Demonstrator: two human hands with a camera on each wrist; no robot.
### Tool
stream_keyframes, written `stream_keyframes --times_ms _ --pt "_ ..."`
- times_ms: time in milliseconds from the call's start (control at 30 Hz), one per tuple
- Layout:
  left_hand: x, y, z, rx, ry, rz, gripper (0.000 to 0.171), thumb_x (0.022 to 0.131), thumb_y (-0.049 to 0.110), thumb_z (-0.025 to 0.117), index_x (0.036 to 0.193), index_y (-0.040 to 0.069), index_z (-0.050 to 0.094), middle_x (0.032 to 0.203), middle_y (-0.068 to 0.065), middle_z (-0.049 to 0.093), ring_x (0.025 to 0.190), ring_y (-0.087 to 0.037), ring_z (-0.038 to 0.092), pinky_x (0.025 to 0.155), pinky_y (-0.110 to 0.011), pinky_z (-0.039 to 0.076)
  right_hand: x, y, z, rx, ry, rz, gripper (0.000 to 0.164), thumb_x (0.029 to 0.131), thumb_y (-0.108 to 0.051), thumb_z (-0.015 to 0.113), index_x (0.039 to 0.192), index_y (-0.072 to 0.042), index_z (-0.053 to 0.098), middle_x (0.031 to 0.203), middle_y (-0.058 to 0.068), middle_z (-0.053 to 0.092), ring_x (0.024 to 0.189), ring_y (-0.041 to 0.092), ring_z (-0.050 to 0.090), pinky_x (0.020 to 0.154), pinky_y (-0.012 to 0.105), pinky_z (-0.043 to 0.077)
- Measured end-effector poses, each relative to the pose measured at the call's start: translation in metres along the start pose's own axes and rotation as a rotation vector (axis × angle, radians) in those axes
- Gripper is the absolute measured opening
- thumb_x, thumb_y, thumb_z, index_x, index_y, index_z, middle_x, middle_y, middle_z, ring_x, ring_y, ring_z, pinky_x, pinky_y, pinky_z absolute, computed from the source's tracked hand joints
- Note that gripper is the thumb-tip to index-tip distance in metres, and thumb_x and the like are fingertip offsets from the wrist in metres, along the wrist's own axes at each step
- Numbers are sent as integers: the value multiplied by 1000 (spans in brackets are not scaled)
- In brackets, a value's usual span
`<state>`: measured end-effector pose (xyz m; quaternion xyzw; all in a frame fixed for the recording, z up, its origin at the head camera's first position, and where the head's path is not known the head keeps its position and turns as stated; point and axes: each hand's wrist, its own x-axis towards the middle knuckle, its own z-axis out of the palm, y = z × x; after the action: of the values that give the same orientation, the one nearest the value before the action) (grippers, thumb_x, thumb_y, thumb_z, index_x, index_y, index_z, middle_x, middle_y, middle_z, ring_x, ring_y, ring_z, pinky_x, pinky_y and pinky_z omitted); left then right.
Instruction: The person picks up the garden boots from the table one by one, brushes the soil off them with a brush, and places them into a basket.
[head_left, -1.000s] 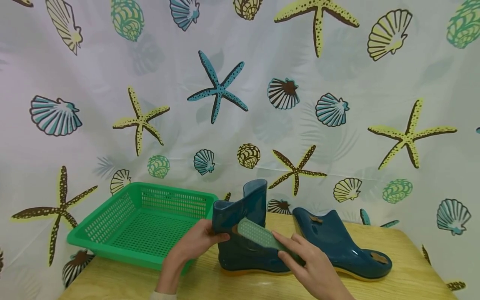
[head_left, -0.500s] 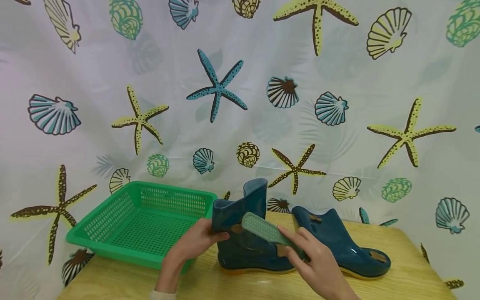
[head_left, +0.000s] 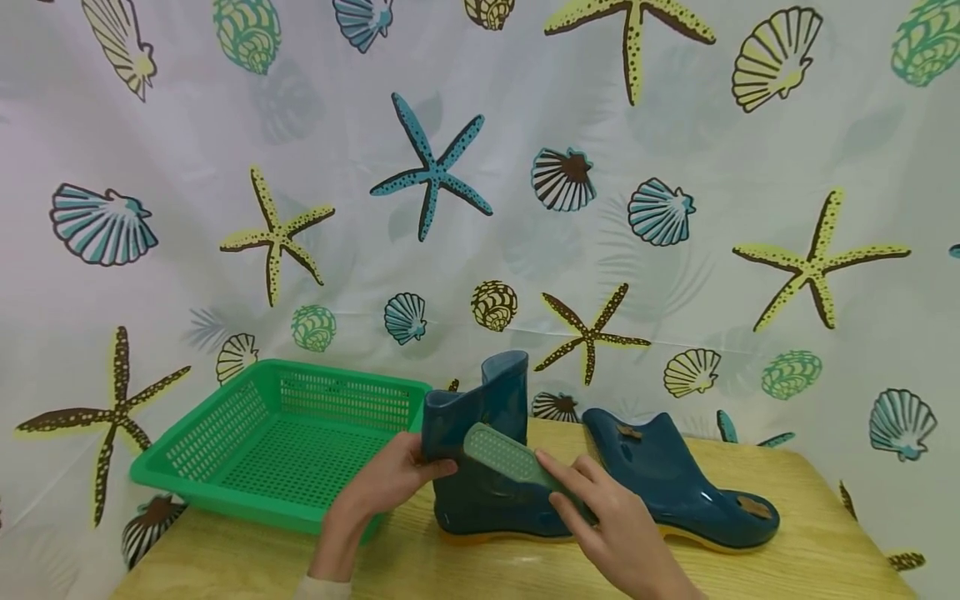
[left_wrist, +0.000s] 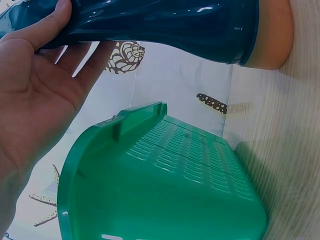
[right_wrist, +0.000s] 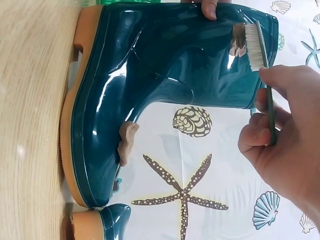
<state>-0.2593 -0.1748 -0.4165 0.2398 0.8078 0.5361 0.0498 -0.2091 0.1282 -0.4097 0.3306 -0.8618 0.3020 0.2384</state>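
A dark teal rubber boot (head_left: 487, 504) stands upright on the table in the head view. My left hand (head_left: 386, 479) grips its shaft at the left edge, thumb on the near side and fingers behind. In my right hand (head_left: 611, 517) is a green-backed scrubbing brush (head_left: 506, 457), pinched along its handle. The right wrist view shows its white bristles (right_wrist: 256, 47) against the upper shaft, at the edge of a brown smear (right_wrist: 238, 40). Another brown lump (right_wrist: 127, 142) sticks to the boot near the toe; the head view hides both marks behind brush and hand.
To the right, a second teal boot (head_left: 675, 475) lies on its side, with brown patches on shaft and toe. A green perforated basket (head_left: 277, 517) stands at the left. Behind the wooden table (head_left: 420, 575) hangs a shell-printed curtain (head_left: 480, 250).
The brush has gone a little right, then back left across the shaft, covering the brown smear seen half a second ago. The left hand keeps its grip; the boot's top shifts slightly left.
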Motion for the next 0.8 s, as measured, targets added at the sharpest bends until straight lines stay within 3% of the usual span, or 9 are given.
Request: stream_keyframes --times_ms 100,400,800 --pt "0 1 -1 7 11 -19 30 97 22 65 121 4 69 114 -12 71 92 -15 58 81 -32 49 0 0 3 4 -36 14 51 96 -18 66 144 -31 54 87 -18 41 63 -6 32 55 16 33" --pt "-3 -3 -1 -6 3 -38 37 97 25 66 128 4 65 124 -14 69 112 -24 65 98 -49 53 -1 0 1 80 -119 48 46 99 -21 62 144 -31 54 86 -17 43 64 -5 35 57 18 35" --pt "0 -2 -1 -17 -3 -25 35 97 26 66 125 5 68 122 -14 69 111 -22 65 95 -45 54 -2 1 -5 47 -68 39 48 97 -16 65 141 -33 56 85 -19 43 64 -6 35 57 17 34"
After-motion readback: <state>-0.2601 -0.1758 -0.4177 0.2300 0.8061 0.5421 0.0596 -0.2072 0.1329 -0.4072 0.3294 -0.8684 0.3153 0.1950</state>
